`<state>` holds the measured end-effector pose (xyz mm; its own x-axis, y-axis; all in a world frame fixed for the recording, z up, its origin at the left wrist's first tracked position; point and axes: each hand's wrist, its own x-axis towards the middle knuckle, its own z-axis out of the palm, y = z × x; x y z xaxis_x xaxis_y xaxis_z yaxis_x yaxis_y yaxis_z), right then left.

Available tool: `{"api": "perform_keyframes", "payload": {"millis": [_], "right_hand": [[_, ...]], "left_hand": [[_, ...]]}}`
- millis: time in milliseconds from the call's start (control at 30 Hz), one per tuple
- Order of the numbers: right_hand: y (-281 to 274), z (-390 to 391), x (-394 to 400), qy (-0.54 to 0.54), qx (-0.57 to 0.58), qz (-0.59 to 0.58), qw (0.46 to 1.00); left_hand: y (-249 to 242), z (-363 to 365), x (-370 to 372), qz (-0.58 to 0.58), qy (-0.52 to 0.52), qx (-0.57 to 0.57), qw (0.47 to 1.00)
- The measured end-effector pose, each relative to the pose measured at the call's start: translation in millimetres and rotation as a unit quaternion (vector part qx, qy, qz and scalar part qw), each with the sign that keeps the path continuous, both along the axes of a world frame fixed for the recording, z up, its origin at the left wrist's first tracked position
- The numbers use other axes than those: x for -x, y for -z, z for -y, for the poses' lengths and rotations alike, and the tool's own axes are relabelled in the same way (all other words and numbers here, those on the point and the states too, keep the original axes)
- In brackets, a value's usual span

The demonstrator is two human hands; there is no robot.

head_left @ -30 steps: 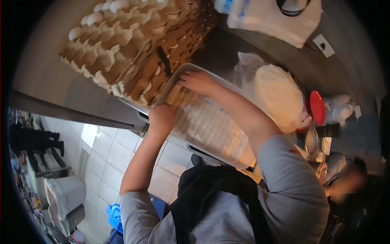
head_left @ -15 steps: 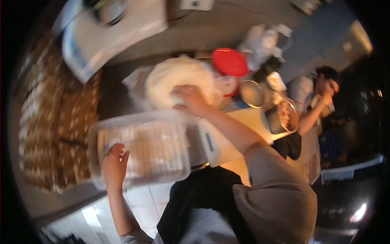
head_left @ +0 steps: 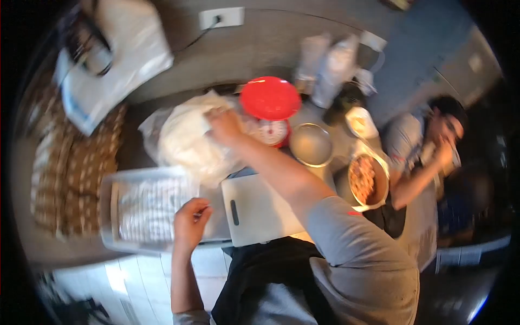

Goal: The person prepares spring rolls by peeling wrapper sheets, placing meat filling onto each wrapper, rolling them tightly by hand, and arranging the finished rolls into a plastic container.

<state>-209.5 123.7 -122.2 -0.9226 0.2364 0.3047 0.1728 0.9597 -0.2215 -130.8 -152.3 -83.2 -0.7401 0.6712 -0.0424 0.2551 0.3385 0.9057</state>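
My right hand reaches forward onto a large, clear plastic bag bulging with a pale, doughy-looking mass. Its fingers bend into the upper right part of the bag and appear to grip the plastic; the fingertips are partly hidden. My left hand hovers by the right end of a translucent plastic tub. Its fingers are loosely curled, with a gap to the thumb and nothing between them. Inside the tub lie rows of pale pieces under clear plastic. Right of the tub is a white cutting board.
Behind the bag stands a red kitchen scale. Further right are a metal bowl and a pot of reddish-brown food. A co-worker stands at the right, hand near the face. Egg trays are stacked at left.
My view has shifted, so the counter items appear further left. My left hand has moved from over the tub to its right end. My right hand remains at the bag, now higher on it.
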Motion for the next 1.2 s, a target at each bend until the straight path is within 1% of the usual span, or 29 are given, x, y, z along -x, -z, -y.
{"api": "perform_keyframes", "payload": {"millis": [33,67,100,133,167,233,300,367,400,467,500,567,633,700,800,833,900,967,1000,1033,1133,1200], "right_hand": [[4,-7,1,-0.025,-0.027,-0.047,0.998],[10,-14,9,-0.03,-0.027,-0.096,0.995],[20,-21,22,-0.026,-0.013,-0.12,0.992],[0,-22,18,-0.023,0.04,-0.025,0.999],[-8,-26,18,-0.029,0.083,-0.006,0.996],[0,-25,23,-0.01,0.065,-0.135,0.989],[2,-30,27,0.008,0.056,-0.147,0.987],[-6,-38,28,0.021,0.052,-0.043,0.997],[-13,-41,32,0.01,0.109,-0.02,0.994],[-22,-47,40,-0.008,0.218,0.037,0.975],[-19,-46,44,-0.022,0.171,0.008,0.985],[-4,-44,38,-0.058,0.126,0.003,0.99],[0,-32,19,-0.099,0.072,-0.07,0.99],[11,-23,2,-0.147,0.005,-0.2,0.969],[23,-40,8,-0.18,0.06,-0.157,0.969],[20,-46,15,-0.172,0.068,-0.132,0.974],[-10,-55,22,-0.155,0.077,-0.082,0.981],[-35,-47,25,-0.154,0.175,-0.218,0.948],[-50,-41,24,-0.15,0.223,-0.286,0.92],[-67,-39,20,-0.149,0.272,-0.282,0.908],[-124,-36,-16,-0.137,0.427,-0.253,0.857],[-160,-28,-67,-0.128,0.546,-0.213,0.8]], "left_hand": [[4,-1,-16,0.01,-0.008,-0.007,1.0],[4,-4,-30,0.017,-0.009,-0.018,1.0],[-1,-6,-45,0.027,-0.015,-0.016,0.999],[-1,-9,-58,0.03,-0.031,-0.015,0.999],[3,-9,-70,0.049,-0.045,-0.013,0.998],[11,-7,-94,0.071,-0.067,-0.009,0.995],[16,-5,-117,0.069,-0.088,-0.006,0.994],[10,-5,-136,0.112,-0.104,-0.002,0.988],[10,-3,-145,0.141,-0.115,-0.006,0.983],[14,0,-156,0.142,-0.131,0.002,0.981],[17,3,-160,0.137,-0.133,0.004,0.982],[17,6,-164,0.143,-0.137,0.002,0.98],[17,6,-163,0.151,-0.14,-0.005,0.979],[27,7,-162,0.162,-0.133,-0.024,0.977],[33,5,-157,0.154,-0.102,-0.022,0.983],[34,6,-153,0.159,-0.089,-0.026,0.983],[35,2,-143,0.17,-0.06,-0.041,0.983],[35,-2,-131,0.163,-0.049,-0.055,0.984],[34,-2,-123,0.16,-0.042,-0.059,0.984],[29,-4,-115,0.15,-0.025,-0.043,0.987],[50,-14,-84,0.187,0.003,-0.144,0.972],[42,-31,-70,0.287,-0.037,-0.267,0.919]]}}
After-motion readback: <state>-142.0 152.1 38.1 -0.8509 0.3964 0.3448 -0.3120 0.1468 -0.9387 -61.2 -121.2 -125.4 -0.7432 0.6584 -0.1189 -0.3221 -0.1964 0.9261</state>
